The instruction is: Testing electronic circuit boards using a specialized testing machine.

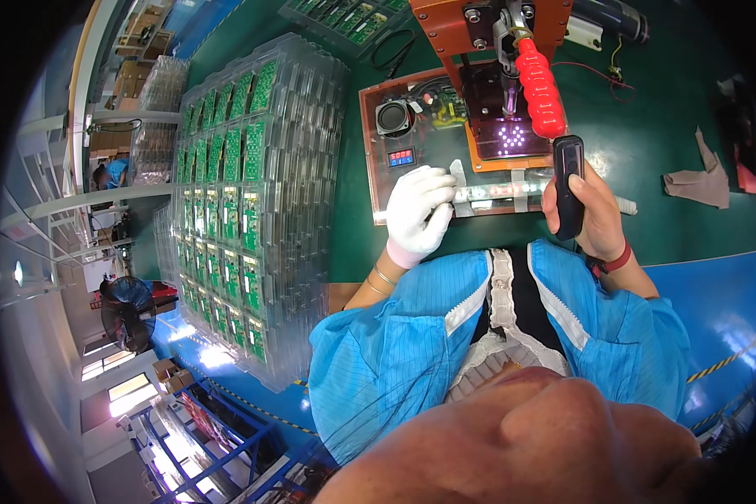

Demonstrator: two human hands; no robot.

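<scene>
The only writing I can make out clearly is on a small rectangular display (401,157) with lit red and blue digits, set beside a round black speaker (393,118) under the clear-topped, reddish-brown box (376,181). White-violet dots of light (511,136) glow below the orange metal press (445,15), whose red ribbed handle (539,92) slants down toward the person.

The bare right hand (598,210) grasps a long black rounded handheld device (569,189), thumb across its face, at the box's near edge; it overlaps the handle's lower end, and I can't tell whether they touch. The white-gloved left hand (420,210) is by that edge, fingers curled next to a taped clear strip (496,192); whether it grips anything, I can't tell.

Everything sits on a dark green tabletop (672,92), with tall stacks of clear plastic trays (315,168) of green circuit boards at the left. Beyond are a glossy blue floor (722,315) and a black fan (128,307). Part of a face hides the lower foreground, and the fisheye rim cuts off dark items at far right.
</scene>
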